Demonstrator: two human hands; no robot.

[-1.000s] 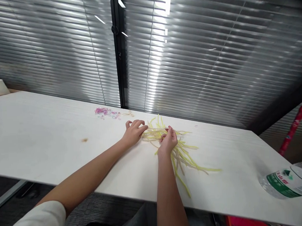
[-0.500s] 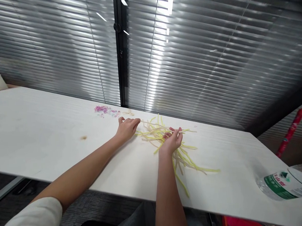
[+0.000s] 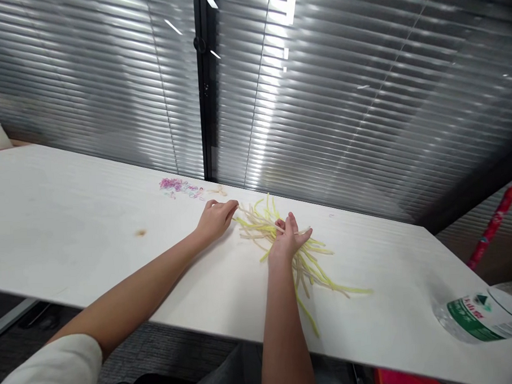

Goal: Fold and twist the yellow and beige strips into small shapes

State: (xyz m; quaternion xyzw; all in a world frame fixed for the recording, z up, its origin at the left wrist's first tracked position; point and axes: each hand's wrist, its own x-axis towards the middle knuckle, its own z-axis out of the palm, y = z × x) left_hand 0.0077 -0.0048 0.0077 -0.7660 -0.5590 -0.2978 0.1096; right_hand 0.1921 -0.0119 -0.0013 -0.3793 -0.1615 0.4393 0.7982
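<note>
A loose pile of yellow and beige pipe cleaners [image 3: 312,263] fans out over the white table. At the pile's left side my left hand [image 3: 217,219] is closed, thumb and fingertips pinched on the end of a beige stem. My right hand [image 3: 287,241] is over the middle of the pile, palm turned up. A beige pipe cleaner [image 3: 301,232] runs across its fingers and seems held between them, while the thumb sticks out to the right. The hand covers part of the pile, so some stems are hidden.
Small purple and pale loops [image 3: 177,185] lie in a heap at the table's [image 3: 91,222] back edge, with a beige bundle [image 3: 217,191] beside them. A clear bottle with a green label [image 3: 477,315] lies front right. Window blinds [image 3: 340,97] rise behind.
My right hand has shifted slightly left and opened its fingers, its thumb now pointing right. The stems that reached right past its fingertips have drawn back. My left hand has barely moved.
</note>
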